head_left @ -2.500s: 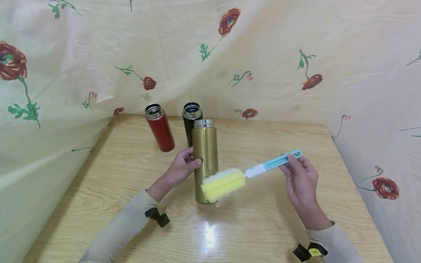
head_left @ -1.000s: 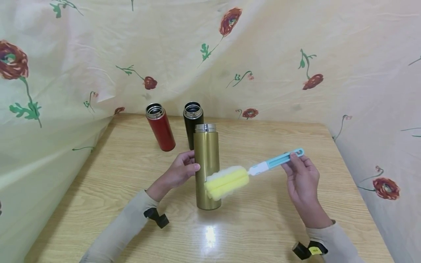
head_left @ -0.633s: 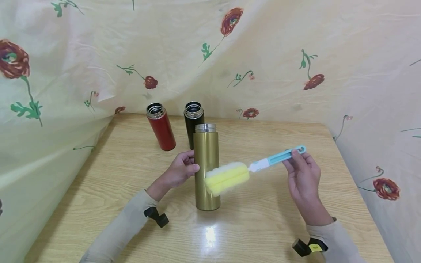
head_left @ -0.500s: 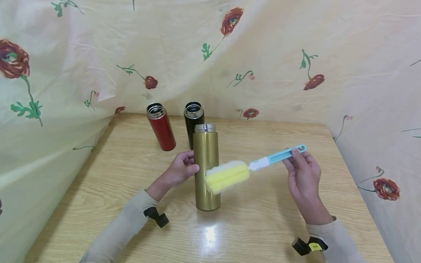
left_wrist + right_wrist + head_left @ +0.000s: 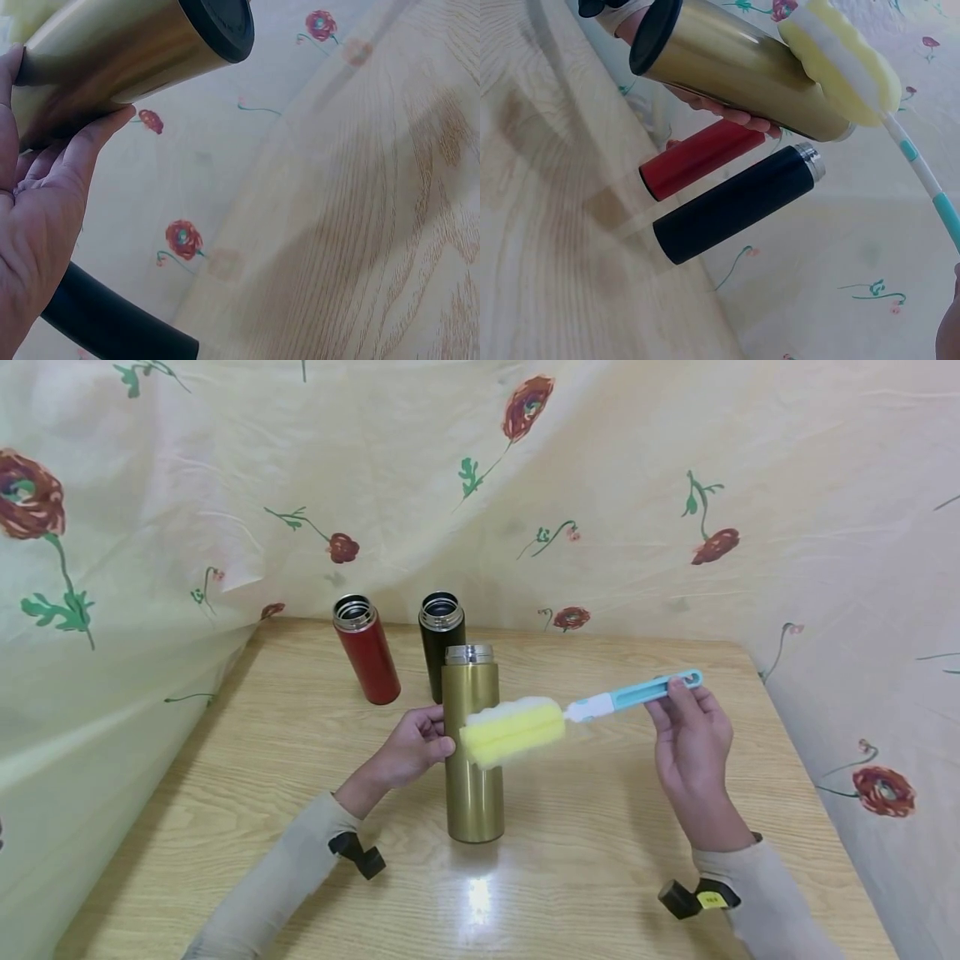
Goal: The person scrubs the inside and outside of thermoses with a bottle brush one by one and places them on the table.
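From the head view we see the left hand wrapped round the tall gold metal flask, which stands upright on the wooden table. The right hand pinches the blue handle of the yellow sponge bottle brush, whose foam lies against the flask's upper side.

In the left wrist view, fingers curl against the flask.

The right wrist view shows the sponge touching the flask, with a red flask and a black flask behind.

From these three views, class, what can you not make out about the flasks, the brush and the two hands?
- Gold flask interior: head view sees only the rim side-on.
- Left hand fingers: hidden behind the gold flask, head view.
- Right hand: only a sliver at the right wrist view's edge.
- Black flask lower body: gold flask covers it, head view.
- Brush handle end: cut off, right wrist view.
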### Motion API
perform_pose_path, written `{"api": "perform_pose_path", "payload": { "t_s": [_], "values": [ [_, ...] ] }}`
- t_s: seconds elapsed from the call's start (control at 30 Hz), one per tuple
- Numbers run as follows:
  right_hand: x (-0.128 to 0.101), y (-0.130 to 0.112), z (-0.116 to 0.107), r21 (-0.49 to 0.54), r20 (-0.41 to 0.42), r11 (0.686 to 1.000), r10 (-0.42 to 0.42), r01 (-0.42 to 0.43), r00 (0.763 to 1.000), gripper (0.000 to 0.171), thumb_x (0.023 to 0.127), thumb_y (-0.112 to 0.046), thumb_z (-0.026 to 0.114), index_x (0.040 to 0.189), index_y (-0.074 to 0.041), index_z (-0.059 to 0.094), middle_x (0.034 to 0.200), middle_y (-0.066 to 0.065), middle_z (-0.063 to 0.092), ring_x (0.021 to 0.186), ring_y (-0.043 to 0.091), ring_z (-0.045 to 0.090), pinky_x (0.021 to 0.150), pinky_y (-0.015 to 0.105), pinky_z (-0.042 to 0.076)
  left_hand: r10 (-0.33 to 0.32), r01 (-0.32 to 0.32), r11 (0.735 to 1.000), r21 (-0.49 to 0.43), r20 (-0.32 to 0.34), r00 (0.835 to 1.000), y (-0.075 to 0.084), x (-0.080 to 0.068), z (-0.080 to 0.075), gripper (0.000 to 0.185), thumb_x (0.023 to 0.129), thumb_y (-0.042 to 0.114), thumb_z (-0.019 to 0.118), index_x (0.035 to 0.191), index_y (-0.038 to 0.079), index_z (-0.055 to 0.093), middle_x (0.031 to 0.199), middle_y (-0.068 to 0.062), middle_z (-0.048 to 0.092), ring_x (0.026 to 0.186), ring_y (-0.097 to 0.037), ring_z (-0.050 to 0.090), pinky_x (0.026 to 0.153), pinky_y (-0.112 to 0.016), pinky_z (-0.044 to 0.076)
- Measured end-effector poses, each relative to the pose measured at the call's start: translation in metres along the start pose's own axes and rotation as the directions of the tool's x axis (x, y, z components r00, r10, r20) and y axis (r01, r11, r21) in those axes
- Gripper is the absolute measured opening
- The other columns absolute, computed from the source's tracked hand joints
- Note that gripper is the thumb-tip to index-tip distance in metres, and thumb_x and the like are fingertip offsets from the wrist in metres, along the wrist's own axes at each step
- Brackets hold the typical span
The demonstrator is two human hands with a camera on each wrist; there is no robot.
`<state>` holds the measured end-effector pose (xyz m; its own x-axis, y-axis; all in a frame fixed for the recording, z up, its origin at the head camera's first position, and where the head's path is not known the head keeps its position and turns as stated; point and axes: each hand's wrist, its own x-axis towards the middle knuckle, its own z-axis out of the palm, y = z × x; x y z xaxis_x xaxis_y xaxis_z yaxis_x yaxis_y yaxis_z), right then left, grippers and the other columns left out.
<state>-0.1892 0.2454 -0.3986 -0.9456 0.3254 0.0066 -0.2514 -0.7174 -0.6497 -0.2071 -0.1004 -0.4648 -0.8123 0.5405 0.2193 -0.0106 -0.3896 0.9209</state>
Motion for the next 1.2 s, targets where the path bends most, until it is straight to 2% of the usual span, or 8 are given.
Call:
{"api": "perform_pose_path", "payload": {
  "t_s": [0.23,0.53,0.77,0.97,1.2],
  "values": [
    [0.007,-0.001,0.013,0.028,0.003,0.999,-0.037,0.037,0.999,0.02,0.094,0.004,0.068,0.107,0.008,0.055,0.096,0.013,0.062,0.085,0.02,0.072,0.084,0.026,0.058,0.006,-0.006,1.0,0.011,0.012,1.0,0.0,0.001,0.0,0.067,0.08,0.047,0.086,0.125,0.004,0.062,0.104,-0.001,0.074,0.088,-0.007,0.067,0.071,-0.018,0.057],
    [0.02,-0.004,0.032,0.076,0.005,0.991,-0.11,0.109,0.994,0.02,0.092,0.005,0.07,0.105,0.009,0.054,0.094,0.015,0.062,0.081,0.022,0.073,0.08,0.026,0.06,0.012,-0.012,1.0,-0.001,0.033,0.999,0.0,0.001,0.003,0.053,0.081,0.046,0.086,0.118,0.014,0.067,0.1,0.002,0.074,0.086,-0.006,0.067,0.071,-0.018,0.056],
    [0.025,-0.007,0.042,0.101,-0.004,0.988,-0.113,0.113,0.994,0.019,0.093,0.005,0.069,0.105,0.009,0.055,0.094,0.015,0.063,0.085,0.023,0.073,0.081,0.028,0.06,0.016,-0.016,1.0,-0.001,0.045,0.999,-0.002,0.001,0.002,0.057,0.08,0.048,0.085,0.12,0.012,0.065,0.102,0.001,0.074,0.089,-0.008,0.069,0.073,-0.021,0.058],
    [0.024,-0.008,0.044,0.111,-0.01,0.988,-0.107,0.108,0.994,0.019,0.092,0.006,0.07,0.104,0.009,0.056,0.092,0.016,0.065,0.083,0.024,0.074,0.08,0.029,0.06,0.023,-0.023,1.0,0.0,0.03,0.999,-0.001,0.002,0.002,0.058,0.079,0.048,0.086,0.119,0.011,0.066,0.1,-0.001,0.074,0.087,-0.009,0.069,0.073,-0.021,0.058],
    [0.021,-0.007,0.041,0.104,0.002,0.99,-0.094,0.093,0.996,0.006,0.097,0.006,0.062,0.099,0.008,0.057,0.092,0.015,0.063,0.082,0.024,0.074,0.08,0.029,0.06,0.027,-0.027,1.0,-0.009,0.035,0.999,0.0,0.003,0.002,0.058,0.08,0.048,0.085,0.119,0.01,0.066,0.103,-0.001,0.074,0.09,-0.01,0.07,0.075,-0.022,0.059]
  ]
}}
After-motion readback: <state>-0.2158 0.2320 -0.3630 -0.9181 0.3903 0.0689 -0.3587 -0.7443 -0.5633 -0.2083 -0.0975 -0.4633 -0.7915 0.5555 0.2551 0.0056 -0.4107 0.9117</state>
